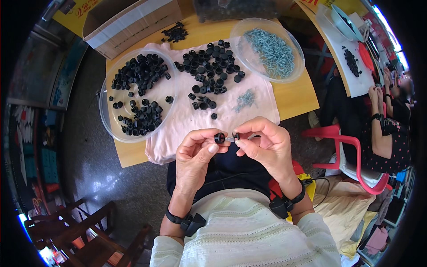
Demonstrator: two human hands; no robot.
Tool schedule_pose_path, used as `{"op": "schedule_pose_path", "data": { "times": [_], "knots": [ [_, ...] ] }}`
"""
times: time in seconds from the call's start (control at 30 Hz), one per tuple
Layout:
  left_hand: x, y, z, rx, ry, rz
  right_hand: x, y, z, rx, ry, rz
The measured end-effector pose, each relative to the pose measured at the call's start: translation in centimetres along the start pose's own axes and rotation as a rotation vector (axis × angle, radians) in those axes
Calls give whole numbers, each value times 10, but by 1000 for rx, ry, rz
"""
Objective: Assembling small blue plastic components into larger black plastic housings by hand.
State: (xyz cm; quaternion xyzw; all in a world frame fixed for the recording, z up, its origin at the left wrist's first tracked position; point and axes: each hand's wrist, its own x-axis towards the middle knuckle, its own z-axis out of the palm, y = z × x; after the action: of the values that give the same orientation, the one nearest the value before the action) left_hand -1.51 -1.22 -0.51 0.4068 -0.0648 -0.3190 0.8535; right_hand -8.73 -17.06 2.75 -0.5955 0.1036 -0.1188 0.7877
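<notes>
I see my left hand point(195, 153) pinching a small black plastic ring cap point(219, 137) between thumb and forefinger, fingers closed on it. My right hand point(267, 144) grips a second black piece point(235, 136) with a thin metal screw shaft through it, its fingertips pressed tight around it. The two pieces sit almost touching, held above my lap just in front of the pale pink cloth point(187, 120).

That cloth is soft and wrinkled and drapes over the near edge of the wooden table point(293, 95). On the cloth lies a loose scatter of matte black round caps point(209, 66), too many for me to count, and a small heap of silvery screws point(245, 99). To the cloth's left, one clear round plastic tray point(106, 115) holds more black caps; to its upper right, a second clear tray point(296, 49) holds screws. A cardboard box point(129, 22) stands beyond the cloth. Far to the cloth's right, another person's arm point(378, 133) rests by a red plastic chair point(342, 138).
</notes>
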Motion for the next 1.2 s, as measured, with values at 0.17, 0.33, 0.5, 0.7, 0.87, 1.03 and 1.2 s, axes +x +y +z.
{"op": "schedule_pose_path", "data": {
  "times": [0.17,0.33,0.5,0.7,0.87,1.03,1.2],
  "knots": [
    [1,-1,-2,54,-10,39,-2,0,1,-37,-12,4],
    [2,-1,-3,124,-17,58,0,0,4,24,20,21],
    [4,-1,-5,101,16,40,0,5,0,-30,9,29],
    [5,0,-10,-19,-32,68,1,8,4,49,4,72],
    [4,1,-15,37,-55,69,2,11,7,119,7,65],
    [3,1,-22,-62,-51,23,6,9,9,7,-6,2],
    [5,0,-26,-178,-78,-21,10,8,9,-197,-35,-144]
  ]
}}
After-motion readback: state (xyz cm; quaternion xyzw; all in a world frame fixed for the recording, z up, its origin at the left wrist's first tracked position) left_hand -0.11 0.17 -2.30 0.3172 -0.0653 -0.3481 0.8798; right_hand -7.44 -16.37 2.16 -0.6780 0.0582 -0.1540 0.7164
